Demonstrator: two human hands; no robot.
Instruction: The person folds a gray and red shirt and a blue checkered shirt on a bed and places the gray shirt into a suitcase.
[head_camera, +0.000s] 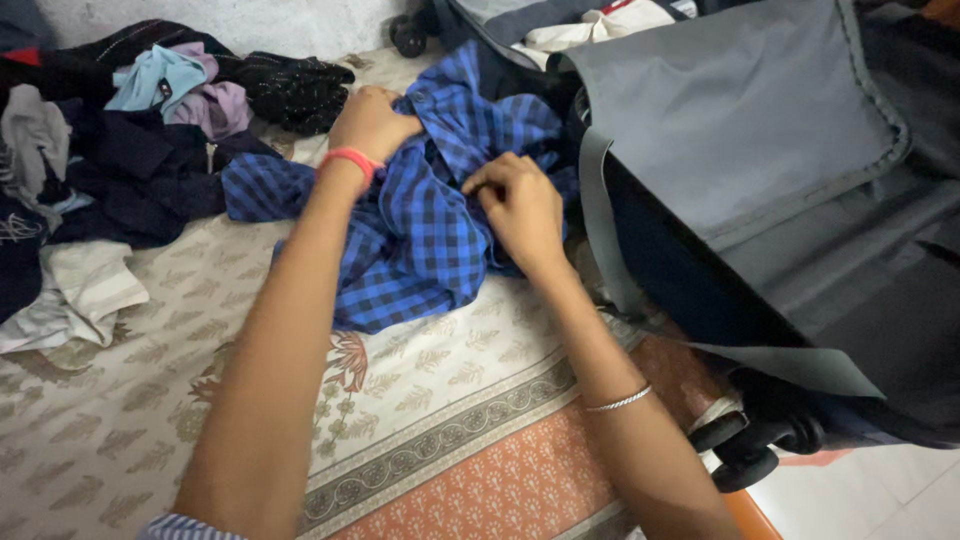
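Left hand (372, 122) and right hand (520, 205) both have fistfuls of the crumpled blue-and-black checked cotton shirt (420, 235) on the leaf-print bed cover (120, 430), so folding's barely started, open grey fabric suitcase (760, 150) right of them, clothes heap (110, 150) left.

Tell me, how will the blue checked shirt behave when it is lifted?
The blue checked shirt will probably hang floppy: it lies crumpled in soft folds. It likely weighs little; both hands, left hand and right hand, bunch it easily.
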